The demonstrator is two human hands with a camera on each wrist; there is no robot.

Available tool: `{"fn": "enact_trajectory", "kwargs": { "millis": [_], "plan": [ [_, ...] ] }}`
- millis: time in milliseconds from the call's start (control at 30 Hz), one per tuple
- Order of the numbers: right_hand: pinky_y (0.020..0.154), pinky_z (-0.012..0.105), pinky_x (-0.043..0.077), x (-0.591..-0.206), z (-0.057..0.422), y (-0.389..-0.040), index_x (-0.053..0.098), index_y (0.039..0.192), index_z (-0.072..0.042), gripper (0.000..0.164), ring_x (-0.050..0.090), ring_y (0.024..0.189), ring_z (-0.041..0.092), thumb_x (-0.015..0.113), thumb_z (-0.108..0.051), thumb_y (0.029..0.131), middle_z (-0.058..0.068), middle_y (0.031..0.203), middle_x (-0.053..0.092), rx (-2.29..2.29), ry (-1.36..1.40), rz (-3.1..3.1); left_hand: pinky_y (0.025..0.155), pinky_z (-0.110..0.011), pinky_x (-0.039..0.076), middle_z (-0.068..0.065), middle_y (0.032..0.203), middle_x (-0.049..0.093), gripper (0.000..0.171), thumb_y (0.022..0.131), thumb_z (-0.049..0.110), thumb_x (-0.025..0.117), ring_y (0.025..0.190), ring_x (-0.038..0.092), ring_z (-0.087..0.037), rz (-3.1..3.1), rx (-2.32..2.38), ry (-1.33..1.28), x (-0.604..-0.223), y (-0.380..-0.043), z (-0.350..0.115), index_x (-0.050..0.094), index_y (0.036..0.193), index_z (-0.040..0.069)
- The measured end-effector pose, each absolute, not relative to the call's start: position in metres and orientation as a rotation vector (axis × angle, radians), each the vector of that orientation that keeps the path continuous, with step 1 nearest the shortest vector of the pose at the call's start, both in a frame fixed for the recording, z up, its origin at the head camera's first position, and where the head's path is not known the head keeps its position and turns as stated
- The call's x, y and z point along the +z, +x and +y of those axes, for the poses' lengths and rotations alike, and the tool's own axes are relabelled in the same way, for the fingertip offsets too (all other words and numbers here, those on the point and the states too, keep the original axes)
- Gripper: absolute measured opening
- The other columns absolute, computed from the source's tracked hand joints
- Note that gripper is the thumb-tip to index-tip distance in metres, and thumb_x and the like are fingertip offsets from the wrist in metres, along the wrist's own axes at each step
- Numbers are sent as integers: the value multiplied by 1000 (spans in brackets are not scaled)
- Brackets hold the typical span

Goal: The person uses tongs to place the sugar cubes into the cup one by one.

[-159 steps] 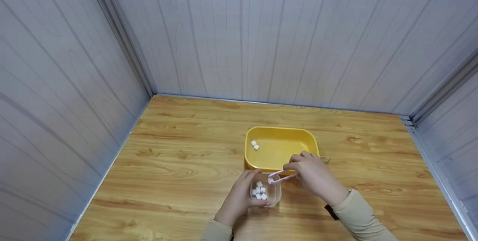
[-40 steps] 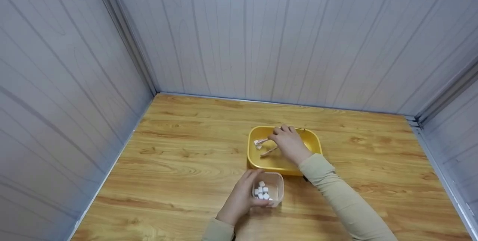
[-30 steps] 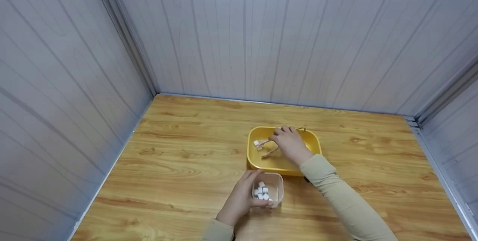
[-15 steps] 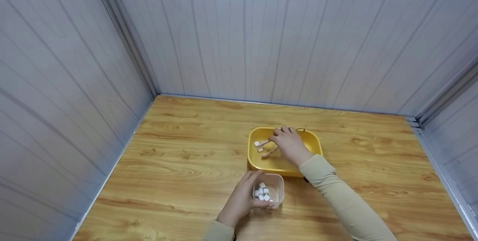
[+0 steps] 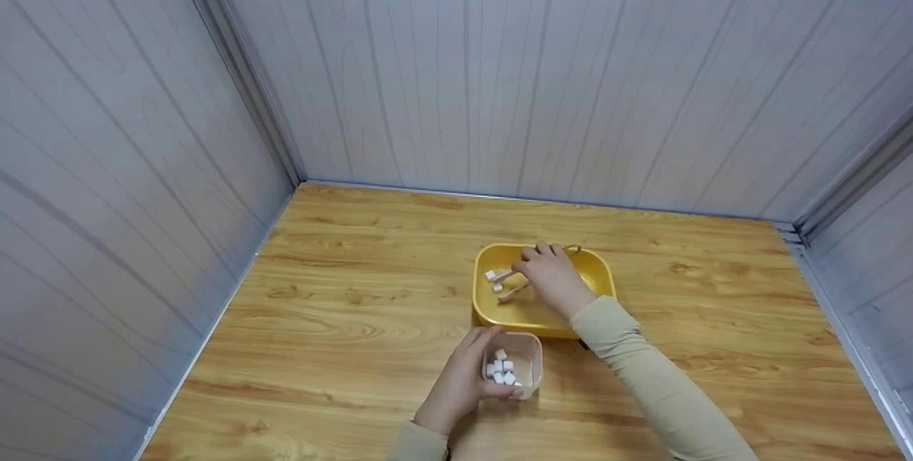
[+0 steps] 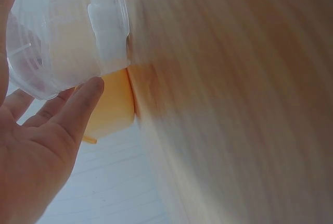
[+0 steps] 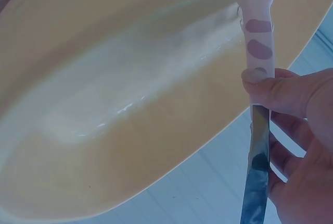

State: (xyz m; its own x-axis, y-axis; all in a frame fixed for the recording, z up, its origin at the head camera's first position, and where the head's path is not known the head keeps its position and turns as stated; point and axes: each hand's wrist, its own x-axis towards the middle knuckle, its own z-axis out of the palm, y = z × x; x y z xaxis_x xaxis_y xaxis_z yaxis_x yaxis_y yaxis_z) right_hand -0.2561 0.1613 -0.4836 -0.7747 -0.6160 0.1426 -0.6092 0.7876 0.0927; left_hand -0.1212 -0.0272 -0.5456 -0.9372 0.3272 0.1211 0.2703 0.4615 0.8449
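My left hand (image 5: 456,379) grips a small clear plastic container (image 5: 529,357) by its left side, thumb at the front, fingers behind. Several white cubes (image 5: 499,366) lie inside it. Just behind stands a yellow tub (image 5: 513,312). Over it, my right hand (image 5: 555,279) pinches a pair of tongs (image 5: 515,292) with spread arms and nothing between the tips. In the right wrist view the tongs (image 7: 258,47) show a pink, spotted arm and a shiny metal band. One white cube (image 5: 490,275) sits beside the far tip, another white cube (image 5: 498,288) between the two arms' ends.
A wood-grain table (image 5: 342,347) carries everything. Pale panelled walls (image 5: 428,68) enclose its back and both sides. The yellow tub's near wall stands close to the clear container.
Several seconds ago the tongs held a white cube over the clear container; since then they have moved into the yellow tub. Within the last second, the nearer cube there slid slightly forward.
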Motion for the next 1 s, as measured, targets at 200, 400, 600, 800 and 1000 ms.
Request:
{"fn": "enact_trajectory", "kwargs": {
  "millis": [200,400,600,800,1000],
  "plan": [
    [88,46,42,-484,162,-255,73,103,-17,28,50,93,27,70,2,82,4,96,60,-35,979,-2810,106,-38,36,-3,130,50,92,61,40,86,120,47,-17,2644,1507,549,-545,-121,-27,46,141,17],
    [86,45,42,-484,161,-254,74,102,-18,29,50,93,27,70,2,82,3,95,60,-51,987,-2802,107,-39,35,-2,131,49,94,61,44,85,121,45,-15,2647,1499,528,-545,-120,-28,45,141,18],
    [84,46,43,-484,160,-253,75,100,-17,21,51,92,28,68,-5,84,4,94,61,-48,1000,-2794,107,-39,35,-3,131,49,93,61,39,86,121,45,-15,2631,1522,531,-545,-120,-28,45,141,20],
    [80,44,44,-486,161,-253,75,101,-19,24,52,91,28,68,-5,83,3,93,61,-76,1003,-2769,106,-39,37,-4,129,50,91,62,37,87,120,48,-19,2638,1513,570,-546,-120,-28,45,140,19],
    [81,45,44,-487,161,-253,75,101,-19,25,51,92,28,68,-4,83,3,94,62,-87,1013,-2764,106,-38,37,-3,129,50,90,61,38,87,119,47,-16,2647,1507,571,-546,-120,-28,46,140,20]
  ]
}}
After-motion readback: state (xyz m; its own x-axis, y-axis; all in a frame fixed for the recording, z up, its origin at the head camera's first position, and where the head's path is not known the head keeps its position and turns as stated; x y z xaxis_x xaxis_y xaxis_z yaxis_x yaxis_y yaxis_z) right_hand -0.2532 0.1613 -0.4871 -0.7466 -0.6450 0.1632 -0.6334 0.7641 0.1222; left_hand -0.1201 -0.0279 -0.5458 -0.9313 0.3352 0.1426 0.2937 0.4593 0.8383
